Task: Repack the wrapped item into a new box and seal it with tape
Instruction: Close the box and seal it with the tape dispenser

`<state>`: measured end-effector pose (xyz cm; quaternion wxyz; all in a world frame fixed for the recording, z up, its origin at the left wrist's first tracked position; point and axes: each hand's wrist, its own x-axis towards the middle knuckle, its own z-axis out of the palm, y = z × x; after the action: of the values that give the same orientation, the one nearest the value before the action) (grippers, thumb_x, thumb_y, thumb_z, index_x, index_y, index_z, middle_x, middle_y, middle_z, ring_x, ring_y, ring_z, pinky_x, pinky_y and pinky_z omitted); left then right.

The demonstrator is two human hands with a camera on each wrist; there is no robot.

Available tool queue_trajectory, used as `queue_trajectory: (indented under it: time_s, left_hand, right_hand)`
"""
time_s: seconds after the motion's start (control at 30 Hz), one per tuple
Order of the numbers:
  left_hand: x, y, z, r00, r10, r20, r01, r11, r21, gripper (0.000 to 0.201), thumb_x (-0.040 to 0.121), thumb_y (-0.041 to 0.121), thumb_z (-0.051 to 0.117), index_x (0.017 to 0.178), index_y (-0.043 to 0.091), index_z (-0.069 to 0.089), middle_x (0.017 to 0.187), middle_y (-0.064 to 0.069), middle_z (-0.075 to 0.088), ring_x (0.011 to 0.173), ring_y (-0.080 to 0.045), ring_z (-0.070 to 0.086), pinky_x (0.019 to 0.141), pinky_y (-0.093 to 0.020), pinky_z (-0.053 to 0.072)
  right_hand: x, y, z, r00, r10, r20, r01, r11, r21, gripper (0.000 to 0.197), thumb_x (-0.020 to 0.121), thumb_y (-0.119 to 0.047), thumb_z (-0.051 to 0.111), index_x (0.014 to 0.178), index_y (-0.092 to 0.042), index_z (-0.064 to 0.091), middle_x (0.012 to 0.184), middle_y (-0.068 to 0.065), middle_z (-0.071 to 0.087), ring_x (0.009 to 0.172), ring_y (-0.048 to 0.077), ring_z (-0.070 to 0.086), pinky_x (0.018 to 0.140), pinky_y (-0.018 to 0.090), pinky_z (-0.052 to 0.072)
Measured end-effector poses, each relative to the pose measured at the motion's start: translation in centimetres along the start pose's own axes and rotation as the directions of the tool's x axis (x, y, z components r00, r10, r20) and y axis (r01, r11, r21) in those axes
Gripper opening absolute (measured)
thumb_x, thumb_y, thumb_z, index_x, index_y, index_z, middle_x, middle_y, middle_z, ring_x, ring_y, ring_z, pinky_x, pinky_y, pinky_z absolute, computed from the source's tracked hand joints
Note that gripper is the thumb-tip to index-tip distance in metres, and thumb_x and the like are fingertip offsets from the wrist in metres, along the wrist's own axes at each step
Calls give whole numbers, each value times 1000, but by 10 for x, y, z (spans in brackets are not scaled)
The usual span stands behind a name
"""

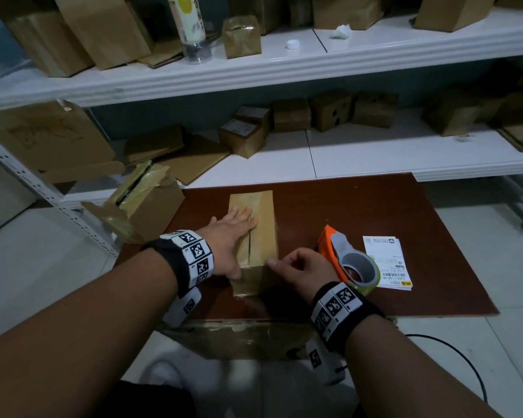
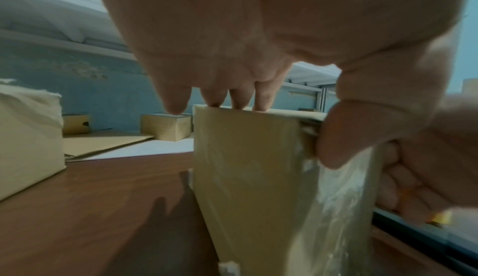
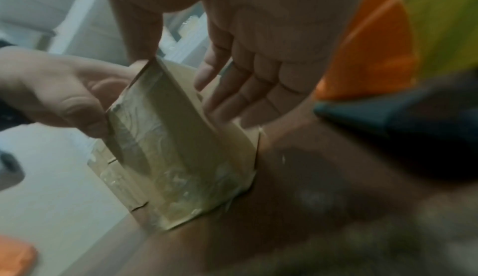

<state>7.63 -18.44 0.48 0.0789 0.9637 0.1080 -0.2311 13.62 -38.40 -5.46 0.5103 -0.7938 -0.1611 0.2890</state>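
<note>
Left grip [image 1: 234, 233], fingers flat, presses my cardboard box [image 1: 261, 212] shut; right grip [image 1: 299, 271], loosely curled, empty, steadies its near corner for taping.

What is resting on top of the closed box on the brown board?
The left hand lies flat on the box, fingers across its top seam. The right hand touches the near right corner. The contents are hidden.
</note>
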Motion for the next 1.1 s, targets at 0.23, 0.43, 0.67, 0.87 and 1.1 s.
queue_trajectory:
  time_s: [0.23, 0.43, 0.67, 0.87, 1.1]
  left_hand:
    - [2, -3, 1, 999, 24, -39, -26, 999, -45, 126, 66, 20, 88, 159, 28, 4, 165, 14, -15, 151, -14, -17, 124, -50, -3]
    - [-1, -5, 9, 992, 52, -114, -53, 999, -10, 131, 68, 23, 87, 158, 27, -9, 165, 10, -19, 150, -17, -20, 123, -52, -4]
    - [-16, -5, 27, 987, 13, -161, -46, 977, -206, 103, 86, 45, 72, 158, 35, -2, 162, 14, -21, 152, -12, -6, 125, -40, 7]
    - [-24, -1, 36, 976, -65, -206, 10, 966, -260, 112, 81, 58, 71, 158, 34, -6, 162, 15, -20, 153, -15, -10, 125, -48, 7]
    - [-37, 8, 36, 898, -113, -426, -93, 896, -435, 88, 85, 54, 68, 157, 32, 21, 165, 15, 4, 150, -3, -5, 126, -43, 7]
  right_hand:
    - [16, 3, -28, 918, -72, -390, 6, 986, -168, 28, 83, -48, 70, 78, -23, 60, 75, -4, 63, 74, 19, 62, 66, 32, 48]
    - [21, 19, -47, 879, 100, -466, -337, 822, -460, 54, 75, -60, 71, 116, -31, 52, 112, 2, 60, 106, 29, 57, 85, 39, 50]
    - [17, 31, -38, 908, 65, -413, -323, 737, -594, 44, 91, -52, 54, 124, -26, 40, 99, 1, 67, 100, 29, 64, 88, 43, 38]
    - [12, 14, -44, 898, 57, -436, -283, 833, -475, 50, 93, -38, 49, 141, -32, 35, 117, 5, 67, 110, 32, 61, 100, 46, 38]
    - [6, 3, -48, 841, -33, -540, 57, 998, 28, 30, 91, -24, 57, 121, -28, 59, 94, -3, 65, 76, 16, 58, 71, 31, 43]
